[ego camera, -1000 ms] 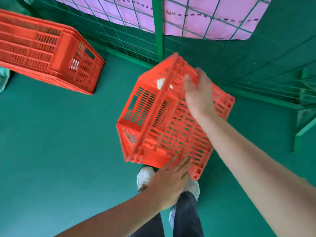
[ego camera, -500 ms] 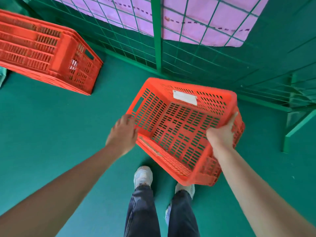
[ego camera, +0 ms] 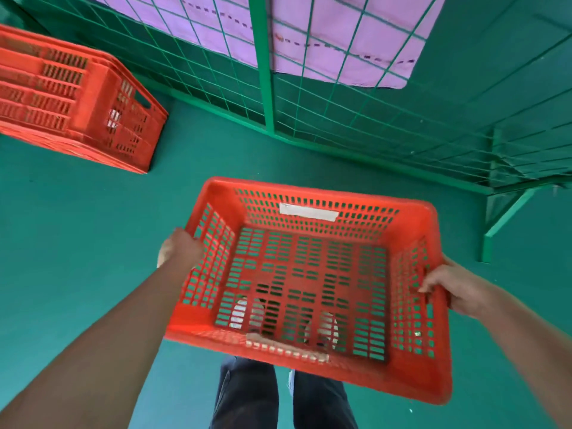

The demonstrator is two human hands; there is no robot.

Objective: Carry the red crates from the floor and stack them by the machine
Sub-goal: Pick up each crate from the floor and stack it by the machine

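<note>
One red crate (ego camera: 309, 188) is off the floor. One nested stack of red crates (ego camera: 77, 97), number unclear. Two hands: left hand (ego camera: 178, 250), right hand (ego camera: 458, 289). One pink sheet (ego camera: 340, 35).

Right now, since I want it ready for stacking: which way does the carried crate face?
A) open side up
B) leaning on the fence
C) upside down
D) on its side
A: the crate shows its slotted floor from above, rim on top, with the left grip and right grip on its side walls.
</note>
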